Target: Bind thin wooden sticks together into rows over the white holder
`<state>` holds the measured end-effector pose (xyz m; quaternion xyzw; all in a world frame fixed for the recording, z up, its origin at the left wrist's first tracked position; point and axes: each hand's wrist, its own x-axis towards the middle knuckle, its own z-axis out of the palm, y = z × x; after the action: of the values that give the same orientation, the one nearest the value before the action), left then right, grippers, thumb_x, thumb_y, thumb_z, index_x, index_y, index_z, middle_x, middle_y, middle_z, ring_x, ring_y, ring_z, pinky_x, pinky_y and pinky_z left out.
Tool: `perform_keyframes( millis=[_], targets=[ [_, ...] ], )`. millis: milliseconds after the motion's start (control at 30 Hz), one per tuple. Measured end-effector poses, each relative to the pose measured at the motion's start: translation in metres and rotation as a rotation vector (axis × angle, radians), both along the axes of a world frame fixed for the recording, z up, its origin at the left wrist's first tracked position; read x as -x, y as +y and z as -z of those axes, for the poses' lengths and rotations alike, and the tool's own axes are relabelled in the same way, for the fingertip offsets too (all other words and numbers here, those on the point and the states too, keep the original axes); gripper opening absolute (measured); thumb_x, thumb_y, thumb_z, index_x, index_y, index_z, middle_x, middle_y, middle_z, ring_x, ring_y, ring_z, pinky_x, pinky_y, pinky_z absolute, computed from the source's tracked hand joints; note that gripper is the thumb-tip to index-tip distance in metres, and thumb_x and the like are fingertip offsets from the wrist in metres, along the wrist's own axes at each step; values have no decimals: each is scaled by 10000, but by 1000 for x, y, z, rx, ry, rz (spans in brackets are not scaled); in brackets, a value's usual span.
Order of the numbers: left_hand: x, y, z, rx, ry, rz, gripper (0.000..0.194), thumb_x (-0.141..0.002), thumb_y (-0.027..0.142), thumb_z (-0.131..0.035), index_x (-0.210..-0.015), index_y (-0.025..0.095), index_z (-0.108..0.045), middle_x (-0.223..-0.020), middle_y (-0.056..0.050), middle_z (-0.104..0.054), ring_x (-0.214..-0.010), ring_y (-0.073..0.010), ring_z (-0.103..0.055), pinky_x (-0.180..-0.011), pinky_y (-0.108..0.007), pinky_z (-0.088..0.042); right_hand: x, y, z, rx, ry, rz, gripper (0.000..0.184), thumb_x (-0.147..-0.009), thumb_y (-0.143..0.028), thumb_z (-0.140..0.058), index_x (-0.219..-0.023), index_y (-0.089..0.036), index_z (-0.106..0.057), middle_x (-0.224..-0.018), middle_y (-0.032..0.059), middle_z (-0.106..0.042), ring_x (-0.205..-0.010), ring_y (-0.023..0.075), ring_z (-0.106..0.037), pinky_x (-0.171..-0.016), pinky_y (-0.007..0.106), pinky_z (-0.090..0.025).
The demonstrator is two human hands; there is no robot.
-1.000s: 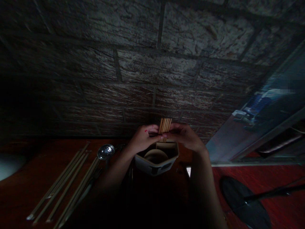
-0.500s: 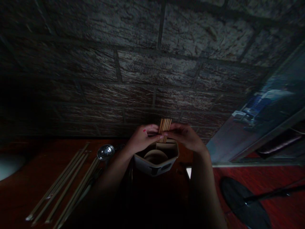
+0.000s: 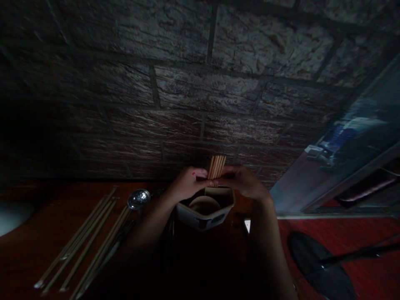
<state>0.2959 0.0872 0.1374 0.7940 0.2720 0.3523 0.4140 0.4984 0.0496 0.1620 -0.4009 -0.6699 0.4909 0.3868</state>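
Note:
Between my two hands a bundle of several chopsticks (image 3: 217, 166) stands nearly upright, tilted slightly right at the top. My left hand (image 3: 189, 182) grips it from the left, thumb and fingers pinched at its lower part. From the other side my right hand (image 3: 243, 180) is closed on the same bundle. Just below sits a pale utensil holder (image 3: 204, 223) with compartments and a round opening in front. The bundle's lower ends are over its back part; whether they touch the holder is hidden by my fingers.
On the wooden table (image 3: 40, 221), left, lie several long thin sticks (image 3: 84, 237) and a perforated metal ladle (image 3: 139, 199). A lit phone (image 3: 247, 225) lies by my right forearm. Behind rises a stone-block wall (image 3: 200, 91). A black round stand base (image 3: 321, 262) rests on the red floor.
My hands have shifted slightly, and my fingers now sit a little lower on the chopsticks, so more of their upper length shows. The holder and ladle stay put.

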Motion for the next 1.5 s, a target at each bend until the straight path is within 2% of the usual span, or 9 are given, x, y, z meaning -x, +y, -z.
perform_keyframes(
  millis=[200,433,633,833,1067,1267,1500],
  targets=[
    [0,1,2,-24,21,-16,165,-796,208,-635,-921,173,-738,-968,-52,-768,-925,-208,-714,-845,-304,-542,1,0,0,-6,-37,-1,263,-713,-367,-788,-919,-208,-753,-974,31,-749,-932,186,-683,-915,367,-524],
    [-1,-1,1,-31,22,-35,146,-802,211,-637,-896,181,-744,-949,-50,-770,-909,-209,-716,-819,-296,-542,0,1,1,-43,-38,6,229,-730,-362,-778,-905,-218,-747,-957,27,-746,-913,180,-680,-896,353,-522],
    [-1,0,2,-19,21,-41,134,-805,244,-662,-893,175,-736,-946,-54,-769,-917,-215,-717,-832,-309,-543,0,0,1,-43,-68,27,270,-726,-384,-778,-918,-196,-745,-966,41,-745,-932,203,-680,-887,361,-520],
    [0,-1,1,-45,31,-39,131,-812,266,-674,-867,163,-732,-920,-58,-767,-899,-213,-716,-812,-300,-541,1,-1,-2,-37,-67,51,225,-716,-369,-779,-869,-207,-750,-918,31,-745,-855,181,-683,-817,335,-528],
    [-2,2,8,-39,19,-23,149,-822,272,-677,-868,137,-718,-932,-78,-765,-889,-213,-720,-790,-301,-550,3,-3,-4,-21,-110,66,308,-685,-426,-799,-899,-209,-757,-962,44,-751,-925,225,-683,-876,373,-521],
    [-2,2,9,-25,-39,-15,122,-787,188,-697,-892,128,-716,-972,-79,-766,-904,-201,-725,-824,-300,-558,1,-3,-2,-3,-127,71,382,-671,-452,-806,-936,-183,-751,-994,70,-748,-927,244,-687,-866,379,-525],
    [-2,2,6,-16,-32,-8,127,-780,198,-708,-891,139,-722,-951,-64,-769,-902,-196,-723,-839,-310,-560,1,-4,-3,0,-79,54,327,-667,-406,-814,-926,-217,-749,-961,37,-749,-917,211,-689,-892,366,-525]
  ],
)
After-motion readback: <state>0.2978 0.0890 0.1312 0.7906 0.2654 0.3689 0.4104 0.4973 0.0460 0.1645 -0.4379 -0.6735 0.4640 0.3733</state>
